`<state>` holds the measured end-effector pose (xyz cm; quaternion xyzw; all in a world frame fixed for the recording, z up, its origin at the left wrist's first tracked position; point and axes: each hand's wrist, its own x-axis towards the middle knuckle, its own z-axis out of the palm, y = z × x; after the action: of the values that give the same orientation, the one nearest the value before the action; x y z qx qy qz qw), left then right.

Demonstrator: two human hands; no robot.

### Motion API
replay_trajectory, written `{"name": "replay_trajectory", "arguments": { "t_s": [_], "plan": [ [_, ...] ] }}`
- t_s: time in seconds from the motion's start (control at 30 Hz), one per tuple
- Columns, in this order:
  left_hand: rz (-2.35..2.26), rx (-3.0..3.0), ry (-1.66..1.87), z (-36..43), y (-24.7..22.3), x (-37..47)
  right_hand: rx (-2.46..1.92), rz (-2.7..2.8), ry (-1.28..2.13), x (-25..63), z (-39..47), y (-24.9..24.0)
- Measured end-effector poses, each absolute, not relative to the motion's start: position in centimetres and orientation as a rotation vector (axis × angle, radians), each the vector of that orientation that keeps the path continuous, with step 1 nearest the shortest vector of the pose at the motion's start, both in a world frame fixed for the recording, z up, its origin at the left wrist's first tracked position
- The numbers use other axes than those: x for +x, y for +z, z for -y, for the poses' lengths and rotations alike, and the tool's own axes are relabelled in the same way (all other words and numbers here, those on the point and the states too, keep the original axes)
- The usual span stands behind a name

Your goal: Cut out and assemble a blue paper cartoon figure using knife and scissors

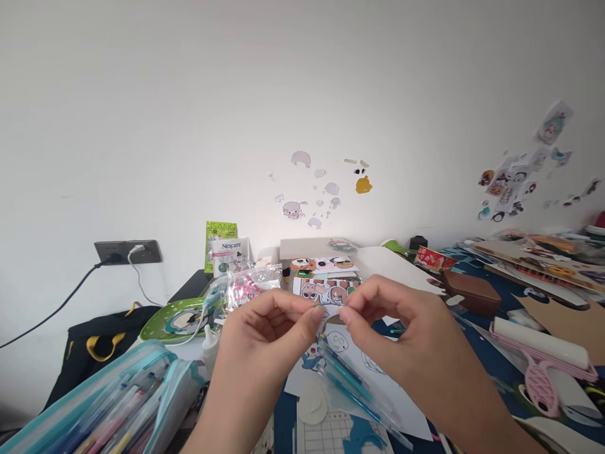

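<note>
Left hand: my left hand (265, 331) is raised over the table, thumb and forefinger pinched together on the left edge of a small paper cutout (331, 310).
Right hand: my right hand (401, 328) mirrors it, fingertips pinched on the cutout's right edge, the remaining fingers curled.
Cutout: it sits between my two hands at centre frame, held above the table; only a sliver shows past my fingers, so I cannot tell what is printed on it.
Below the hands: clear-barrelled blue pens (352, 384) lie slanted across a white sheet of line drawings (378, 372), with a grid cutting mat (331, 435) at the near edge.
Left foreground: a teal-trimmed clear pencil case (108, 403) full of pens.
Behind the hands: a sticker sheet of cartoon faces (326, 291), a zip bag of pink pieces (250, 287) and a Nexcare box (230, 253).
Right: a pink lint roller (543, 356) and a brown box (472, 291).
Wall: cartoon stickers (312, 195) and a socket (126, 251) with plugs in.
</note>
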<state>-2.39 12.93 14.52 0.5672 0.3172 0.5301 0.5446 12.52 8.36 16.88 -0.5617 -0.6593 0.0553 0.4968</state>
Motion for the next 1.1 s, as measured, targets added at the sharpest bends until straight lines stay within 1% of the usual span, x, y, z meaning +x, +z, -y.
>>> {"name": "replay_trajectory", "arguments": {
  "t_s": [0.2,0.4,0.5,1.1],
  "plan": [
    [-0.768,1.273,1.222,-13.3,14.6,-2.3,-1.380,1.577,0.218,12.8,-8.5,16.5],
    [-0.785,1.181,1.162,-13.7,15.0,-2.1,-1.193,1.658,0.624,14.6,-9.1,16.9],
    [-0.764,1.180,1.154,-13.7,14.9,-2.1,-1.170,1.687,0.750,15.0,-9.2,17.2],
    [-0.649,1.155,1.156,-13.8,14.4,-2.4,-1.264,1.772,0.716,15.0,-9.1,16.8]
  ]
}}
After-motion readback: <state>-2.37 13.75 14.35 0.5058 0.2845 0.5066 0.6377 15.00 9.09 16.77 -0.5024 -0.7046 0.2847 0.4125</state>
